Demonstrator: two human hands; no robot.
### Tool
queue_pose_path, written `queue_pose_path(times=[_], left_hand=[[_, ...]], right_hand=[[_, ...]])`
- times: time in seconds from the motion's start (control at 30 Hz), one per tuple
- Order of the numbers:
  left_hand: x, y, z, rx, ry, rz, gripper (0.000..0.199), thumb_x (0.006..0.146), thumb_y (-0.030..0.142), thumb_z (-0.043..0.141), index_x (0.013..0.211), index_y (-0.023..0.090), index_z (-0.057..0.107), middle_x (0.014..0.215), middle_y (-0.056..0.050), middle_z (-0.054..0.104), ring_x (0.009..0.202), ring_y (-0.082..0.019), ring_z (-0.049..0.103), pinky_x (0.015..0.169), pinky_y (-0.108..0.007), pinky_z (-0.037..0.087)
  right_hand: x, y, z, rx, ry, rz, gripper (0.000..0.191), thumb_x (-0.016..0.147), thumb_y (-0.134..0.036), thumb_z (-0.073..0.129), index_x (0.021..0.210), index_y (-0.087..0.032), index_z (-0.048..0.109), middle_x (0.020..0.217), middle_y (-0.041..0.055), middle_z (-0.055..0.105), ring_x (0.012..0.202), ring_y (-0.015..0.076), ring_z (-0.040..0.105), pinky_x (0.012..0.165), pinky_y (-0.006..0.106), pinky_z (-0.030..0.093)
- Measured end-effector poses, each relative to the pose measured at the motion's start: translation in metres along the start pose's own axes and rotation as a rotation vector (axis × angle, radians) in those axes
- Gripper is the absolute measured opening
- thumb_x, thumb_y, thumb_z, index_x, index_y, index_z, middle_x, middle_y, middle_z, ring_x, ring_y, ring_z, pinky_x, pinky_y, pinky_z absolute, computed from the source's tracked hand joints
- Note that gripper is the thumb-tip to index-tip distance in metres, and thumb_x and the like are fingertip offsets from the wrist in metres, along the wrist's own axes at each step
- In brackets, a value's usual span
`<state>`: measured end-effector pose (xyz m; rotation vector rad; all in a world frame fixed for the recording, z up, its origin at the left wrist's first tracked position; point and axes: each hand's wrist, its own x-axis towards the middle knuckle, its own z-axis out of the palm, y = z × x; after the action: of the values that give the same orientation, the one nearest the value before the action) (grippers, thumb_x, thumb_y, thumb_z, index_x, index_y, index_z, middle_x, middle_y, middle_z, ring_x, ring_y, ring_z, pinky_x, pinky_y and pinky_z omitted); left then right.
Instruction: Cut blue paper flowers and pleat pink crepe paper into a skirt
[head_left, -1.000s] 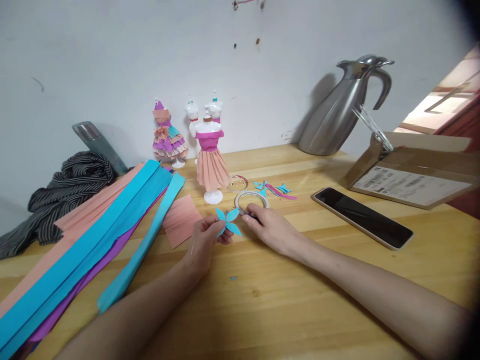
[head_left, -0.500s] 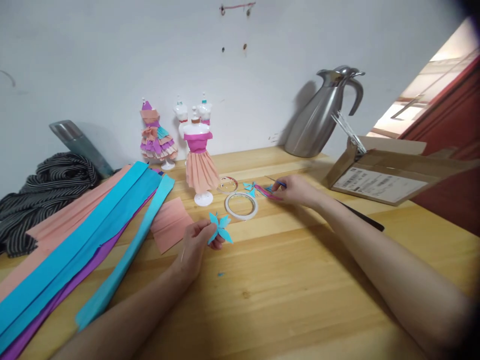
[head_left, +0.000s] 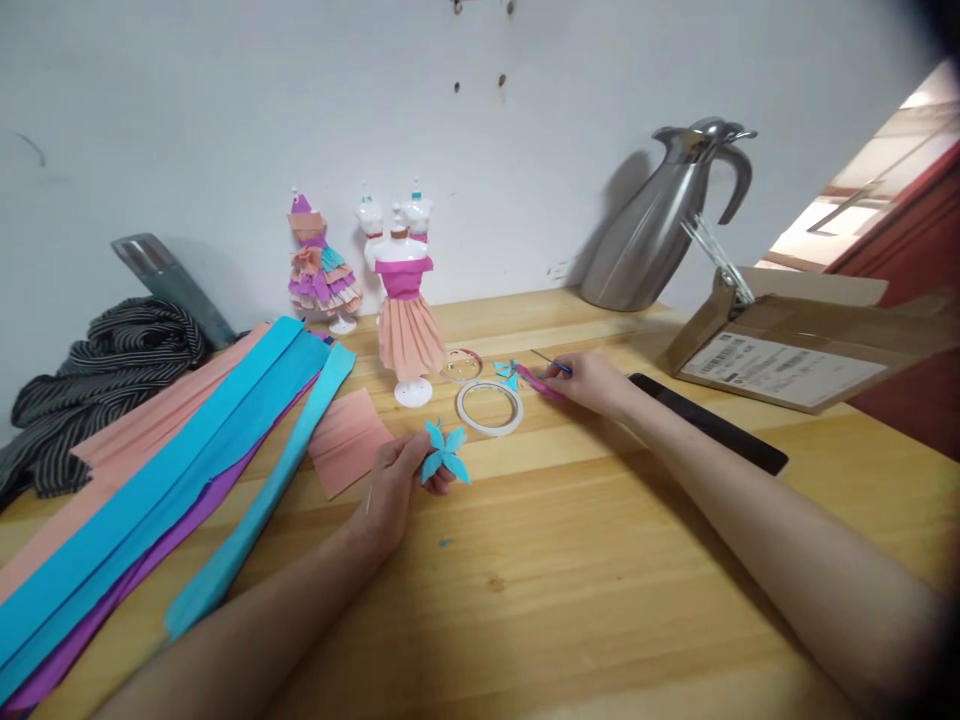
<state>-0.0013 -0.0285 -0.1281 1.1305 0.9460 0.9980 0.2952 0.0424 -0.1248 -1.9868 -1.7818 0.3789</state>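
My left hand (head_left: 397, 480) pinches a blue paper flower (head_left: 445, 453) with pointed petals above the table. Over at the right, my right hand (head_left: 589, 382) is closed around a thin dark stick (head_left: 550, 361) with a blue part at the fingers. Pink-handled scissors (head_left: 536, 382) lie at its fingertips, beside blue paper scraps (head_left: 510, 374). A white tape ring (head_left: 490, 409) rests between the hands. Behind it stands a small mannequin (head_left: 409, 310) in a magenta top and pleated peach skirt.
Crepe paper strips (head_left: 157, 490) and a peach sheet (head_left: 349, 442) cover the left side. More dressed mannequins (head_left: 322, 270) stand by the wall. At the right are a steel jug (head_left: 649, 225), an open cardboard box (head_left: 795, 350) and a black flat object (head_left: 712, 422).
The view has shifted slightly, so most things sit a little further right. More of the black flat object shows beside my right forearm. Both hands keep their hold.
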Motion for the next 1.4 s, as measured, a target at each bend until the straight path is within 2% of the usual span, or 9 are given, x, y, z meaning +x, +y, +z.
queue_pose_path(times=[0.1,0.27,0.47,0.6,0.67,0.83,1.0,1.23,1.4], left_hand=[[0.0,-0.001,0.001,-0.032,0.0,-0.01,0.043,0.079,0.05,0.055,0.06,0.012,0.065,0.057,-0.006,0.065,0.05,-0.014,0.057,0.053,-0.026,0.044],[0.0,-0.001,0.002,0.043,-0.015,-0.016,0.037,0.075,0.045,0.061,0.056,0.012,0.063,0.056,-0.004,0.062,0.05,-0.011,0.055,0.053,-0.024,0.043],[-0.002,0.003,0.002,0.112,-0.056,-0.07,0.021,0.062,0.034,0.066,0.06,0.014,0.063,0.054,-0.001,0.061,0.048,-0.009,0.053,0.052,-0.022,0.042],[-0.002,0.004,0.001,0.151,-0.107,-0.086,0.017,0.06,0.031,0.065,0.058,0.016,0.059,0.051,0.001,0.057,0.048,-0.009,0.051,0.052,-0.021,0.042],[-0.001,0.002,0.001,0.17,-0.142,-0.095,0.016,0.06,0.031,0.064,0.06,0.016,0.059,0.051,0.002,0.057,0.048,-0.009,0.051,0.052,-0.021,0.042],[-0.001,0.0,0.001,0.241,-0.179,-0.094,0.015,0.063,0.03,0.061,0.059,0.016,0.058,0.05,0.002,0.056,0.048,-0.009,0.051,0.052,-0.021,0.041],[0.0,0.005,0.003,0.279,-0.125,-0.046,0.029,0.073,0.038,0.056,0.054,0.016,0.057,0.051,-0.001,0.058,0.05,-0.01,0.055,0.053,-0.021,0.044],[0.004,0.004,0.004,0.251,-0.04,-0.072,0.043,0.079,0.05,0.051,0.057,0.014,0.061,0.054,-0.004,0.062,0.053,-0.015,0.062,0.054,-0.025,0.049],[0.003,0.003,0.002,0.235,-0.097,-0.052,0.04,0.077,0.049,0.056,0.058,0.015,0.062,0.053,-0.004,0.063,0.052,-0.014,0.061,0.054,-0.024,0.047]], right_hand=[[0.001,0.001,0.003,-0.021,0.089,0.016,0.027,0.073,-0.045,0.062,0.074,-0.018,0.066,0.06,0.0037,0.06,0.057,0.0168,0.052,0.052,0.027,0.033],[-0.011,-0.015,0.001,0.086,0.236,-0.085,0.027,0.079,-0.039,0.054,0.062,-0.019,0.057,0.052,0.0015,0.052,0.053,0.0152,0.046,0.052,0.028,0.03],[-0.052,-0.067,0.015,0.547,-0.177,-0.295,0.036,0.072,-0.05,0.065,0.085,-0.017,0.069,0.069,0.0035,0.062,0.065,0.0188,0.054,0.062,0.03,0.041],[-0.079,-0.092,0.027,0.69,-0.528,-0.28,0.038,0.07,-0.051,0.069,0.088,-0.017,0.068,0.06,-0.0007,0.053,0.06,0.0165,0.05,0.06,0.029,0.04],[-0.086,-0.098,0.03,0.726,-0.622,-0.258,0.038,0.071,-0.052,0.069,0.084,-0.016,0.065,0.059,-0.0021,0.049,0.058,0.0138,0.045,0.059,0.027,0.037],[-0.088,-0.099,0.038,0.739,-0.674,-0.219,0.041,0.068,-0.051,0.072,0.06,-0.018,0.048,0.055,-0.0051,0.038,0.053,0.0081,0.031,0.05,0.024,0.027],[-0.089,-0.096,0.039,0.79,-0.703,-0.13,0.037,0.071,-0.049,0.07,0.065,-0.019,0.047,0.046,-0.0102,0.029,0.042,0.0051,0.02,0.043,0.024,0.014],[-0.088,-0.097,0.039,0.831,-0.685,-0.066,0.031,0.068,-0.044,0.071,0.067,-0.019,0.053,0.045,-0.0091,0.033,0.039,0.005,0.02,0.041,0.024,0.012],[-0.087,-0.096,0.041,0.846,-0.666,-0.069,0.032,0.069,-0.043,0.071,0.063,-0.02,0.049,0.043,-0.0098,0.032,0.038,0.0046,0.021,0.039,0.024,0.012]])
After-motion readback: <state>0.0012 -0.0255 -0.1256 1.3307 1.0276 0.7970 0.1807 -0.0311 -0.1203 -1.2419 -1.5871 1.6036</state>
